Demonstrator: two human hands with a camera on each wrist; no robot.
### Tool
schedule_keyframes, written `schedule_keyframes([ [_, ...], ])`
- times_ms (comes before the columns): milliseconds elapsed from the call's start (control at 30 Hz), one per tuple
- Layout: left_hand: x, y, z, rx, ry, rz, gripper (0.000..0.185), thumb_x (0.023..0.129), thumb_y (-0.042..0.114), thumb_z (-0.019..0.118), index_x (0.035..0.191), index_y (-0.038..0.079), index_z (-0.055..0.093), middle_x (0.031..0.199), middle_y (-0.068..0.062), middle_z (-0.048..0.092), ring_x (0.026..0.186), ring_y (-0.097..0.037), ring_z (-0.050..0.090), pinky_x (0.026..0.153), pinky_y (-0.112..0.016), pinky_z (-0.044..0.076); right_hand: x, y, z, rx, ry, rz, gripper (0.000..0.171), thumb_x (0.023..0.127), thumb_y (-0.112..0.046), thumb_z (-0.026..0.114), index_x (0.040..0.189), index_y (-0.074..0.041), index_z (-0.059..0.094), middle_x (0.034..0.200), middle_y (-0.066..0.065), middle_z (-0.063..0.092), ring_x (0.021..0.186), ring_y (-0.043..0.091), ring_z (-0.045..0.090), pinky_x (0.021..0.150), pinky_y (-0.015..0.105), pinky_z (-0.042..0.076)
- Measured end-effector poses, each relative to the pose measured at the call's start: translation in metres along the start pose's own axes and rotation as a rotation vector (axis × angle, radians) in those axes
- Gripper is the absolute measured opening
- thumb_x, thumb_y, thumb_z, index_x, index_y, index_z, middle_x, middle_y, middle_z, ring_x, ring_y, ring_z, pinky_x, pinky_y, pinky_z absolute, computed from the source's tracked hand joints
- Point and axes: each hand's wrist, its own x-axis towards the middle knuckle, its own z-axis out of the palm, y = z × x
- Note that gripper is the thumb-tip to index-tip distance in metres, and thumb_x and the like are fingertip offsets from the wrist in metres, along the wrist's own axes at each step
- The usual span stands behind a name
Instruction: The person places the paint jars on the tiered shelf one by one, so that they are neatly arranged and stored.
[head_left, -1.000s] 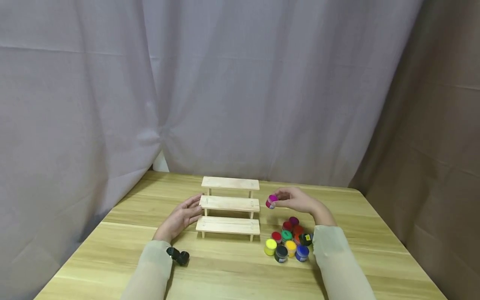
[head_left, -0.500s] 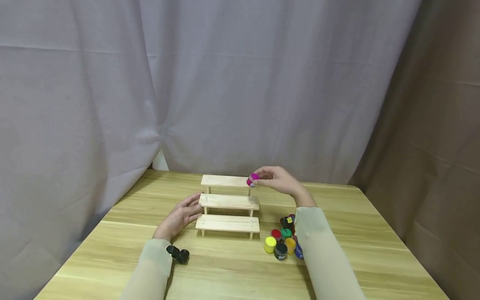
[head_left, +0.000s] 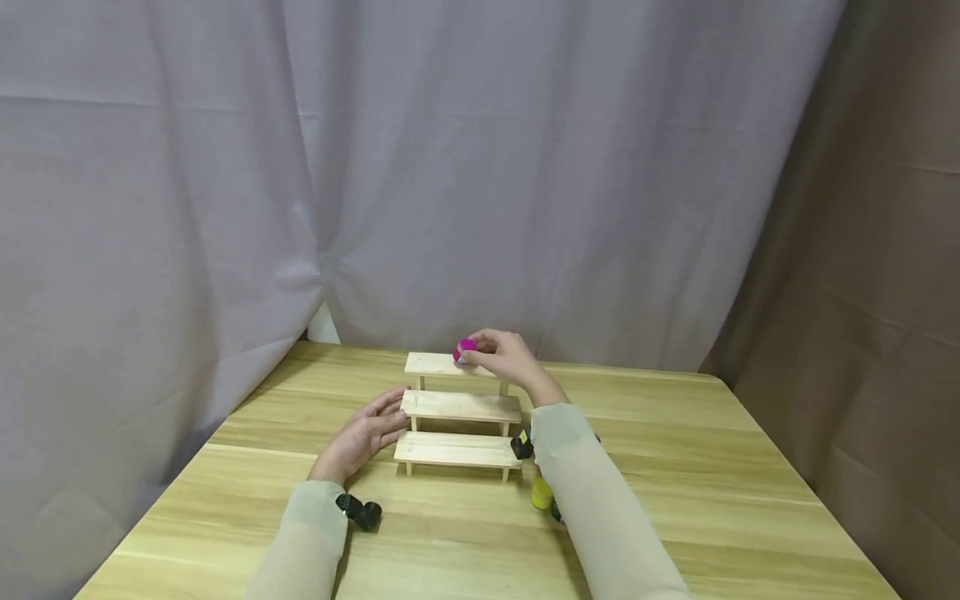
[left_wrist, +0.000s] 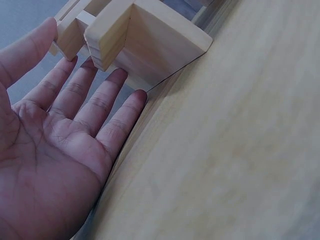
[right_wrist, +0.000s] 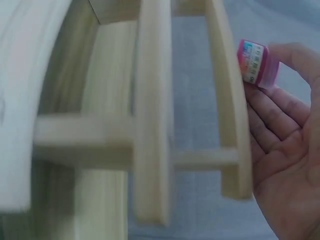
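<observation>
A small magenta paint pot with a printed label is pinched between the thumb and fingers of my right hand. It is right at the top board of a three-tier wooden stand; in the right wrist view the paint pot has its base close against that board. My left hand is at the stand's left side with fingers extended. The left wrist view shows the left hand palm up, its fingertips right at the wooden end pieces.
To the right of the stand, a yellow paint pot and a dark one show partly; the right sleeve covers the rest of the group. Grey curtain hangs behind the wooden table.
My right hand has carried the magenta paint pot left and up, from above the grouped pots to the middle of the stand's top board. My left hand has stayed in place.
</observation>
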Motion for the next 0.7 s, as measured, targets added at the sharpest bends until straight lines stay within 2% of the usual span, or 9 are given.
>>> schedule_keyframes([
  [233, 0.004, 0.002, 0.001, 0.009, 0.002, 0.021, 0.066, 0.095, 0.017, 0.057, 0.153, 0.016, 0.025, 0.157, -0.011, 0.029, 0.133, -0.024, 0.046, 0.118, -0.047, 0.033, 0.008, -0.007, 0.018, -0.022, 0.033, -0.052, 0.030, 0.085, -0.045, 0.070, 0.107, -0.025, 0.068, 0.096, -0.008, 0.071, 0.090, 0.012, 0.065, 0.086, 0.034, 0.054],
  [467, 0.002, 0.001, 0.001, 0.004, 0.002, -0.003, 0.066, 0.095, 0.018, 0.057, 0.153, 0.018, 0.026, 0.158, -0.010, 0.028, 0.134, -0.026, 0.045, 0.117, -0.045, 0.034, 0.012, -0.016, 0.040, -0.009, -0.013, -0.095, 0.032, 0.085, -0.043, 0.070, 0.109, -0.022, 0.067, 0.098, -0.007, 0.072, 0.091, 0.007, 0.068, 0.088, 0.029, 0.056],
  [567, 0.002, 0.001, 0.001, 0.003, 0.003, -0.001, 0.066, 0.095, 0.017, 0.057, 0.153, 0.018, 0.026, 0.158, -0.010, 0.028, 0.135, -0.026, 0.044, 0.118, -0.045, 0.034, 0.013, -0.021, 0.047, -0.041, -0.021, -0.133, 0.037, 0.085, -0.040, 0.072, 0.116, -0.021, 0.065, 0.101, -0.006, 0.072, 0.092, 0.008, 0.069, 0.090, 0.029, 0.056],
  [700, 0.006, 0.003, 0.002, -0.002, 0.006, 0.015, 0.066, 0.095, 0.018, 0.058, 0.153, 0.018, 0.027, 0.157, -0.010, 0.029, 0.135, -0.026, 0.044, 0.118, -0.046, 0.032, 0.016, -0.026, 0.050, -0.111, 0.015, -0.151, 0.042, 0.084, -0.040, 0.072, 0.121, -0.022, 0.063, 0.103, -0.005, 0.072, 0.093, 0.010, 0.068, 0.092, 0.033, 0.056],
])
